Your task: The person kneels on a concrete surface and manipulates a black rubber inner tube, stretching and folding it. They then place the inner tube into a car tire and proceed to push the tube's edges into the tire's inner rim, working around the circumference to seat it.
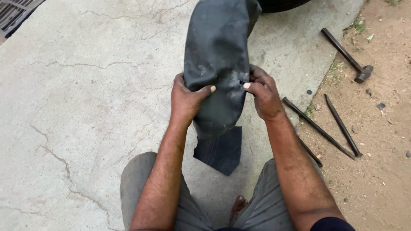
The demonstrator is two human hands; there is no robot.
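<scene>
Black rubber inner tube (216,55), limp and folded, hung at scene centre above the cracked concrete floor (85,107), pinched on its left flank by the left hand (185,99) and at a small spot on its right flank by the closed right hand (263,95). Judged risk: the slack, dusty rubber could slide from so light a pinch and the spot be lost. No containers were present; a flat rubber piece (220,152) lay nearer, with tyre irons (319,128) and a hammer (347,55) right on the dirt.

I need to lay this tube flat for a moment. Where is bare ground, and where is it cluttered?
Bare cracked concrete runs wide beyond the left hand, out to the drain grate. Crowded: past the right hand, iron bars and a hammer lie along the dirt edge. A rubber patch lies under the inner tube, between the knees.
</scene>
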